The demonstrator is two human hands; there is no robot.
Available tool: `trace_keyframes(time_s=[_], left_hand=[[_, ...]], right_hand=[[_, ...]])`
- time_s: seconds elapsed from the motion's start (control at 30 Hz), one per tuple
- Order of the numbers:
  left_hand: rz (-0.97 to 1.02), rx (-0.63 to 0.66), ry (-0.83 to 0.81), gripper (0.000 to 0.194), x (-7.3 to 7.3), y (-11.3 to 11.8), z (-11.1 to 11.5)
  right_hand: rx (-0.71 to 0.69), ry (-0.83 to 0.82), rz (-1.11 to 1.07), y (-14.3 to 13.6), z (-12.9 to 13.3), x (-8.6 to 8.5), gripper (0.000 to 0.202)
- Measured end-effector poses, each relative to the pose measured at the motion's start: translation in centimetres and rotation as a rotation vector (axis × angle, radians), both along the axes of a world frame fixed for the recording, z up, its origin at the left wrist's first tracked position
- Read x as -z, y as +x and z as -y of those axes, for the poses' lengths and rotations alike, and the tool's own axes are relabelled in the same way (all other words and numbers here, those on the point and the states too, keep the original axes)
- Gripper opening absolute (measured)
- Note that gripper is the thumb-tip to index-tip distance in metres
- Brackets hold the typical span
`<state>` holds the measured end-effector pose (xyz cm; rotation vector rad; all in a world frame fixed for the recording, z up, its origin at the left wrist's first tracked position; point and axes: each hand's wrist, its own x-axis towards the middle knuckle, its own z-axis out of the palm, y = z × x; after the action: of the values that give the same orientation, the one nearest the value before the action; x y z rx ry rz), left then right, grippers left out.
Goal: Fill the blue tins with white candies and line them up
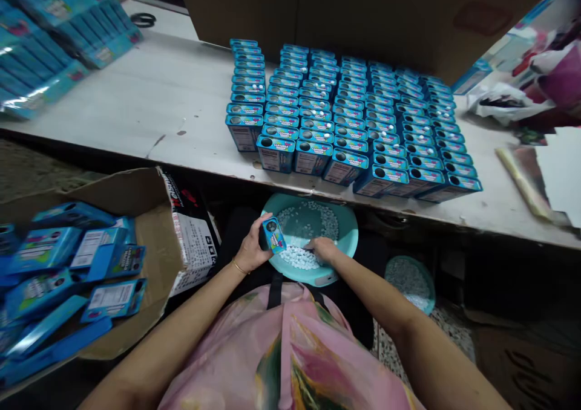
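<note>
A small blue box (275, 236) is held upright in my left hand (252, 245), over the left side of a teal basin (348, 231). Many small white pellets (299, 257) lie in the basin, which rests on my lap. My right hand (323, 250) is closed inside the basin on what looks like a thin scoop (310, 245), its tip pointing toward the blue box. Rows of similar blue boxes (313, 147) stand on the white table in front of me, some with white pellets on top.
An open cardboard box (157, 240) of loose blue boxes sits at the left. Stacked blue packs (68, 29) stand on the white table (172, 95), with a large brown carton (363, 17) behind. A second teal basin (411, 280) is low at the right. Plastic bags (508, 104) lie far right.
</note>
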<state>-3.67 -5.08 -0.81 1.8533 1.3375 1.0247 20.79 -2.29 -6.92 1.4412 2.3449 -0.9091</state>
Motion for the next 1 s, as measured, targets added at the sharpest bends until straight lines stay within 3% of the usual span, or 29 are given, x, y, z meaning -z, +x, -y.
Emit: trace_keyframes(time_s=[0.1,0.2,0.37,0.5,0.67,0.87,1.0], left_hand=[[-0.01,-0.016,-0.026,0.081,0.2,-0.1,-0.1],[-0.017,-0.038,-0.067,0.085,0.3,0.0,-0.3],[-0.072,-0.022,-0.096,0.084,0.3,0.3,-0.8],[-0.123,0.015,-0.072,0.083,0.4,1.0,-1.6],[-0.17,0.075,-0.035,0.086,0.8,2.0,-2.5],[-0.189,0.106,0.03,0.085,0.9,2.5,-2.2],[-0.195,0.112,0.046,0.084,1.0,2.4,-2.1]], right_hand=[[0.024,-0.071,-0.084,1.7,-0.8,-0.3,0.032],[0.087,-0.104,-0.152,3.3,-1.7,-1.9,0.036],[0.283,-0.154,-0.343,5.4,-2.8,-6.6,0.034],[0.351,-0.184,-0.419,5.4,-3.5,-10.8,0.035],[0.259,-0.207,-0.349,3.3,-4.3,-15.0,0.032],[0.027,0.042,-0.059,-0.2,-5.1,-18.3,0.028],[-0.024,0.133,0.116,-1.8,-4.7,-20.3,0.029]])
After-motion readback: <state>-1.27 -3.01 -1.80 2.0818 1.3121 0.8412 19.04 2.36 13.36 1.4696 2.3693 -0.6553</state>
